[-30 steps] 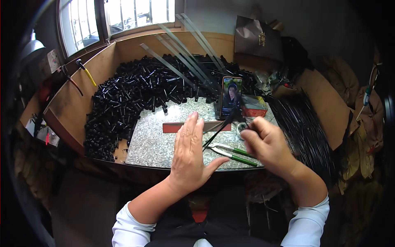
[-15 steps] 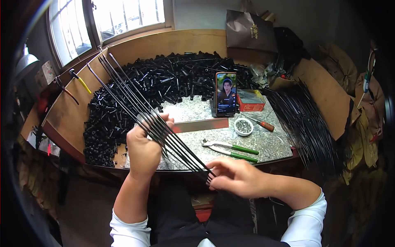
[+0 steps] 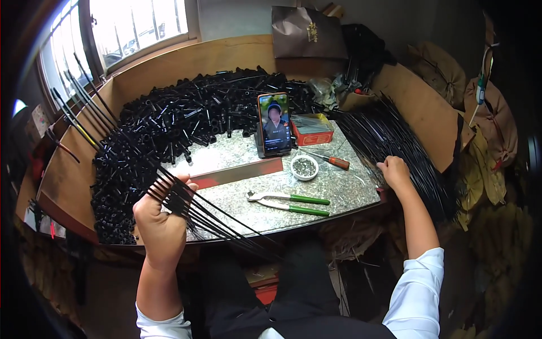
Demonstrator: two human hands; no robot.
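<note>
My left hand (image 3: 164, 217) is closed around several thin black rods (image 3: 217, 223) above the left part of the work surface. They fan out to the upper left and slope down toward my lap. My right hand (image 3: 396, 172) is at the near left edge of a large heap of similar black rods (image 3: 403, 147), at the right of the table. Its fingers are curled together, and whatever they pinch is hidden. Between my hands lie green-handled pliers (image 3: 288, 203), apart from both.
A mound of short black tubular parts (image 3: 186, 113) fills the back and left. A phone (image 3: 274, 125) stands beside a red box (image 3: 313, 133), a white bowl of small metal bits (image 3: 305, 168) and a screwdriver (image 3: 337, 163). A flat metal bar (image 3: 237, 172) lies mid-table. A raised wooden rim (image 3: 214, 50) encloses the table.
My right hand has left the lower ends of the held rods and reached right to the rod heap. My left hand still grips its rods, now lower and further left. The view has shifted.
</note>
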